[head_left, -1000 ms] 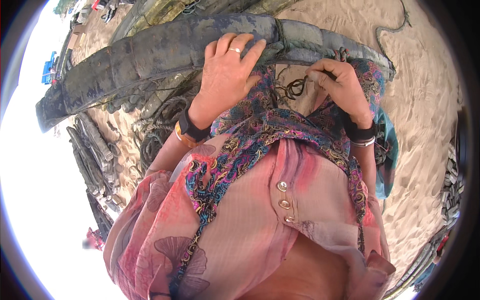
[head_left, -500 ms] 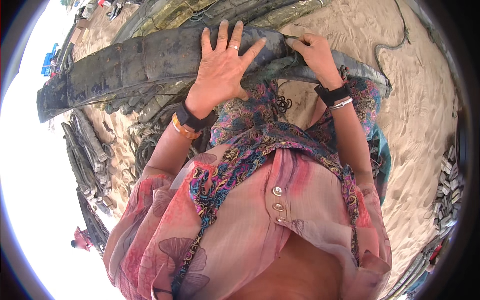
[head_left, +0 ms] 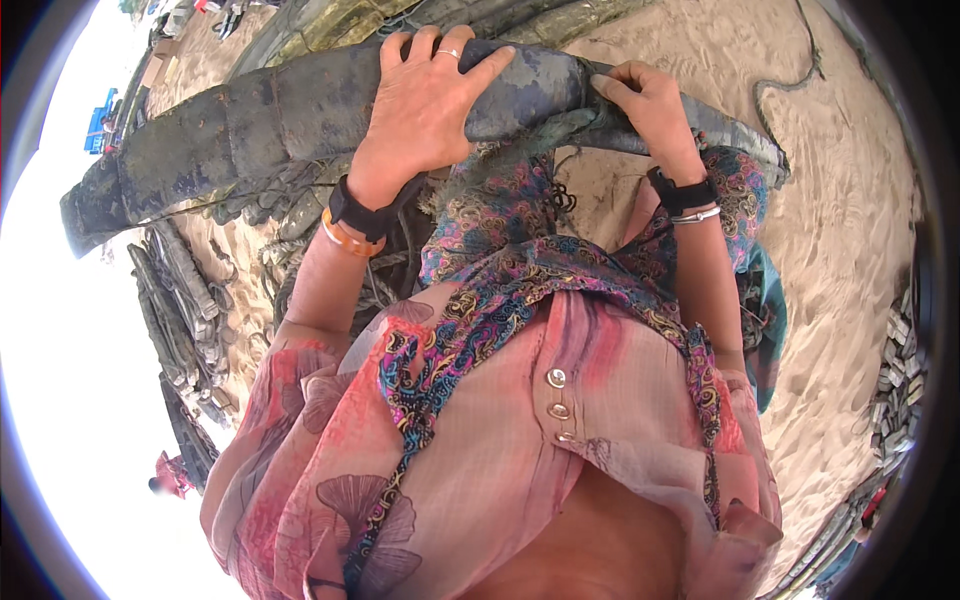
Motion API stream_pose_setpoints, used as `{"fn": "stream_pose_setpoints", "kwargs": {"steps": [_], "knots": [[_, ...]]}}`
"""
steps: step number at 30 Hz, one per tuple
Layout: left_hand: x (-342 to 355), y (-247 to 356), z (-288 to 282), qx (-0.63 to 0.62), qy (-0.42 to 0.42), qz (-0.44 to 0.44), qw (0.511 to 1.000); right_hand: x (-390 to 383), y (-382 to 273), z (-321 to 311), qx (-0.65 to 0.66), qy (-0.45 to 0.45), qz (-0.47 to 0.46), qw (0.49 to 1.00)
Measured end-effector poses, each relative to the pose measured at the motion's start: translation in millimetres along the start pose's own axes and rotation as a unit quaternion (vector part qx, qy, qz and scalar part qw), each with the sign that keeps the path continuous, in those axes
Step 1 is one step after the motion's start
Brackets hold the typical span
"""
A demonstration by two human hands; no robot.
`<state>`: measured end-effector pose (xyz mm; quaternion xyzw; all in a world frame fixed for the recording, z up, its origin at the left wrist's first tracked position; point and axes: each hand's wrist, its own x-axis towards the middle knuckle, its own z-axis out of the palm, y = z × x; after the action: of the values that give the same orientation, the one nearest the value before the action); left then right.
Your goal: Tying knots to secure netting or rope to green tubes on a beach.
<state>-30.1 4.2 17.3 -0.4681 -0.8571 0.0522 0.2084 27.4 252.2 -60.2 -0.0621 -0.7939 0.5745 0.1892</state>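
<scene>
A long, dark, weathered tube-like piece (head_left: 250,125), sectioned and slightly curved, lies across in front of me above my lap. My left hand (head_left: 420,105) lies over its middle, with the fingers bent across its far edge and the index finger stretched to the right. Close to a dark band round the piece, my right hand (head_left: 645,105) is closed, thumb and index finger pressed together. What they pinch is too small to make out. Frayed greenish netting (head_left: 545,135) clings to the near side between my hands.
Pale sand (head_left: 840,250) spreads on the right, with a dark rope (head_left: 765,100) on it. More long padded pieces (head_left: 480,45) lie beyond. On the left are piled dark strips (head_left: 175,300) and a person in red (head_left: 172,475). Grey blocks (head_left: 895,380) line the far right.
My left hand has slid left, its spread fingers now bending over the far edge. My right hand has shifted slightly right. The dark piece has shifted a little, its left end moving left and down.
</scene>
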Motion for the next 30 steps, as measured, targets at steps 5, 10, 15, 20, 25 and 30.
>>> {"fn": "stream_pose_setpoints", "kwargs": {"steps": [5, 10, 15, 20, 25, 30], "knots": [[3, 4, -9, 0.033, 0.016, 0.012, 0.999, 5, -30, 0, -0.321, 0.009, -0.147, 0.936], [3, 6, -10, 0.029, 0.033, 0.02, 0.999, 14, -37, -3, -0.4, -0.007, -0.177, 0.899], [8, 13, -21, 0.007, 0.053, 0.032, 0.998, 2, -6, -4, -0.041, 0.038, -0.057, 0.997], [6, 14, -22, 0.005, 0.051, 0.024, 0.998, 9, -24, -19, 0.175, -0.093, 0.134, 0.971], [8, 14, -21, -0.004, 0.06, 0.027, 0.998, -8, -24, -17, 0.287, -0.01, 0.127, 0.949], [22, 15, -29, 0.056, 0.096, 0.074, 0.991, -25, -13, -27, 0.325, -0.019, 0.07, 0.943]]}}
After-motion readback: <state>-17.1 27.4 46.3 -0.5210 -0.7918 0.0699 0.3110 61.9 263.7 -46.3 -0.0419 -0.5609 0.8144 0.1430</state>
